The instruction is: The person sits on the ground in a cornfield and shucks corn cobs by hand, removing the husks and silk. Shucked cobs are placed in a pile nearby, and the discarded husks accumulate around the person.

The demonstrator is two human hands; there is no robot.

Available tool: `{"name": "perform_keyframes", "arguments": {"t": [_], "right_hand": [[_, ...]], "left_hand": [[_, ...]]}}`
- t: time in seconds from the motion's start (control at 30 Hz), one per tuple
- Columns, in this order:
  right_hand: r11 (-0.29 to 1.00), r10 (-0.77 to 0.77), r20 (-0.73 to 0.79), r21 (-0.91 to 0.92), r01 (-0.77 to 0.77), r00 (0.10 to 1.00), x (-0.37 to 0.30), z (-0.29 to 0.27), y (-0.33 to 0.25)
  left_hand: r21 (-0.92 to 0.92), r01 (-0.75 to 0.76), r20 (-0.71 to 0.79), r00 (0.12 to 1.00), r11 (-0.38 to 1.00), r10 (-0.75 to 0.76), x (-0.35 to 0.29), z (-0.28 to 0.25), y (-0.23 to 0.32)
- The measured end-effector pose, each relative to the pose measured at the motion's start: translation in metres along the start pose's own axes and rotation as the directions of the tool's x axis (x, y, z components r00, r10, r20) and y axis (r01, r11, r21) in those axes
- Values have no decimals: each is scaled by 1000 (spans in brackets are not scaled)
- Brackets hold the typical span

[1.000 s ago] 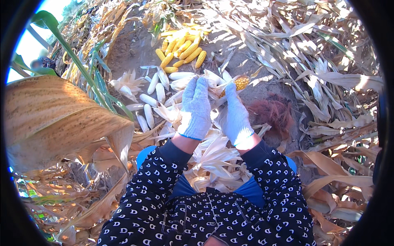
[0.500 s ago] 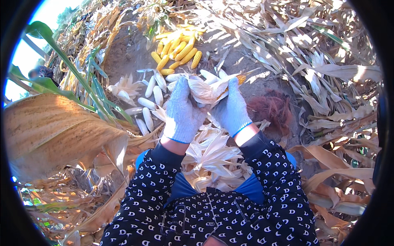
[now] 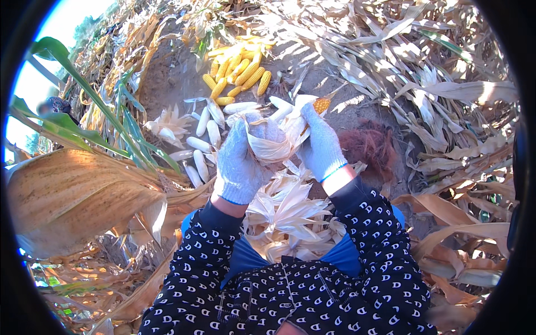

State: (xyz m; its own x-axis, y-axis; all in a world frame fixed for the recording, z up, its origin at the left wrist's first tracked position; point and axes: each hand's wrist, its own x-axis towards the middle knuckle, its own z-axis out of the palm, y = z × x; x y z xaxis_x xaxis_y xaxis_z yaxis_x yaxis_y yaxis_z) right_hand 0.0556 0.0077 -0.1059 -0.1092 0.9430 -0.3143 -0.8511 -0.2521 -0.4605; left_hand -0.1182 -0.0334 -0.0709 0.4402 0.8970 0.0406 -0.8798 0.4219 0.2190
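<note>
My left hand (image 3: 240, 162), in a white knitted glove with a blue edge, is closed on the pale dry husk (image 3: 271, 146) of an ear of corn. Closed round the same ear is my gloved right hand (image 3: 322, 144), farther to the right. The yellow tip of the ear of corn (image 3: 321, 105) sticks out past my right fingers, while its lower part is hidden by husk and gloves. Just beyond my hands, several white ears (image 3: 202, 119) lie on the soil.
A heap of yellow ears (image 3: 237, 70) lies farther off. Loose husks (image 3: 287, 215) cover the ground between my legs. Reddish-brown corn silk (image 3: 368, 148) sits at right. Dry stalks (image 3: 458, 95) line the right side; a large brown leaf (image 3: 84, 195) hangs at left, near another person (image 3: 58, 106).
My left hand has shifted a little left and down, drawing the husk open wider. The ear's yellow tip shows more clearly beside my right hand.
</note>
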Motion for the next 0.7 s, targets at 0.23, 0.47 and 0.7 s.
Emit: {"name": "perform_keyframes", "arguments": {"t": [0.23, 0.47, 0.7], "right_hand": [[946, -181, -77, -284, 153, 980, 18, -8, -18], [682, -305, 140, -658, 319, 942, 7, -26, -28], [497, 24, 334, -822, 279, 942, -21, -1, -8]], "left_hand": [[556, -275, -58, 928, 784, 367, 1, -3, 7], [920, -198, -47, 800, 337, 599, 13, -12, 61], [975, -87, 141, 955, -206, 262, 13, 16, 8]]}}
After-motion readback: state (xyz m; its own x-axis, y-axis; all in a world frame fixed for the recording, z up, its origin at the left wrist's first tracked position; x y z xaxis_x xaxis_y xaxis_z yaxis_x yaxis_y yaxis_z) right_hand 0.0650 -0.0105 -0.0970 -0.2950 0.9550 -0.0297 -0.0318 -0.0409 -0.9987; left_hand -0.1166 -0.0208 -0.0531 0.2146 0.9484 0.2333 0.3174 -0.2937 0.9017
